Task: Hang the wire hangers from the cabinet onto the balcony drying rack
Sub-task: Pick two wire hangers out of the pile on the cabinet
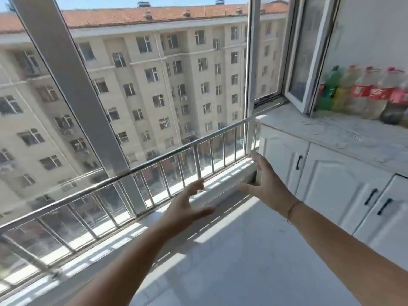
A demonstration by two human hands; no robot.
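Note:
A white cabinet (331, 180) with black door handles runs along the right wall, and all its doors are closed. Both arms stretch forward over the pale floor. My left hand (187, 206) is empty with fingers spread, just in front of the steel railing. My right hand (267, 184) is empty too, fingers apart, near the cabinet's left end door (284, 155). No wire hangers and no drying rack are in view.
A steel railing (136, 171) lines the balcony windows from lower left to the cabinet. A marble countertop (344, 133) tops the cabinet, with several plastic bottles (371, 93) at the back. An inward-opened window sash (309, 51) hangs above the counter.

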